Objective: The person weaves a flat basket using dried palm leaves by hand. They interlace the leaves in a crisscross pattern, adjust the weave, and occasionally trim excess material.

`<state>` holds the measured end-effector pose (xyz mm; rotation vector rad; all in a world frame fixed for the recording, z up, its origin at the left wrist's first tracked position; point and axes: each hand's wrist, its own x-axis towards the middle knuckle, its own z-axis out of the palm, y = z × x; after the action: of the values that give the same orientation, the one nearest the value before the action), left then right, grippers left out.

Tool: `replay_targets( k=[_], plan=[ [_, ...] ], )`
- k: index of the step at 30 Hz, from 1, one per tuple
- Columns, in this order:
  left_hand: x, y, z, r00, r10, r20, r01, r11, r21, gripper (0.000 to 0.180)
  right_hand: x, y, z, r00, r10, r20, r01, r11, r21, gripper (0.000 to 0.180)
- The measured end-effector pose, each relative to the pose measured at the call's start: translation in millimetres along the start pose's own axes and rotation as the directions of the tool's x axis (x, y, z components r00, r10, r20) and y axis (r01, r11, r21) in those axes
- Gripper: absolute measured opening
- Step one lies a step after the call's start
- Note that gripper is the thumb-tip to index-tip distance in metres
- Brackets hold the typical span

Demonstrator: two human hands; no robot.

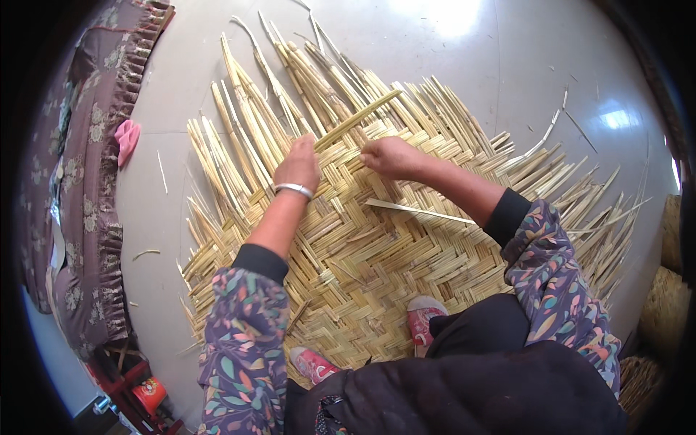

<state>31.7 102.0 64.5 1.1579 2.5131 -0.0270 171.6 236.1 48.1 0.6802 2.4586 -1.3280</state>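
- Bright daylight; glare patches on glossy floor (449, 22), top and upper right.
- Soft shadows.
- Heavy fisheye bending, black vignette at corners.
- Centre sharp.

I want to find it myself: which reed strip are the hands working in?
Start at the big woven straw-coloured reed mat on the grey floor. At its unfinished far edge, between left hand and right hand, one long pale strip lies slanted across the others.

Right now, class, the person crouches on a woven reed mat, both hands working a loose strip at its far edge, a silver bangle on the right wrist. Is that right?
Not quite. The head view shows the silver bangle on the left wrist, not the right. The rest stands: both the left hand and right hand work a loose strip on the woven reed mat.
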Motion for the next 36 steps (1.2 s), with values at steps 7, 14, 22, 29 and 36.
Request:
replay_targets(
  k=[7,14,22,29,36],
  plan=[
    [42,0,12,0.995,-0.06,-0.079,0.046,0.984,-0.172,0.029,56,13,-23,0.995,0.093,-0.039,-0.079,0.959,0.271,0.023],
    [37,8,23,0.924,-0.198,-0.326,0.089,0.943,-0.321,0.027,105,4,-27,0.99,0.009,-0.143,0.029,0.964,0.265,0.019],
    [44,11,27,0.887,-0.269,-0.376,0.152,0.937,-0.314,0.023,125,-14,-30,0.965,-0.134,-0.223,0.108,0.986,-0.125,0.026],
    [42,7,21,0.876,-0.383,-0.292,0.27,0.892,-0.361,0.028,129,-54,-33,0.996,-0.075,0.056,0.093,0.887,-0.452,0.023],
    [38,8,18,0.868,-0.401,-0.292,0.257,0.867,-0.427,0.028,137,-72,-28,0.999,0.015,-0.036,-0.031,0.879,-0.476,0.025]
  ],
)
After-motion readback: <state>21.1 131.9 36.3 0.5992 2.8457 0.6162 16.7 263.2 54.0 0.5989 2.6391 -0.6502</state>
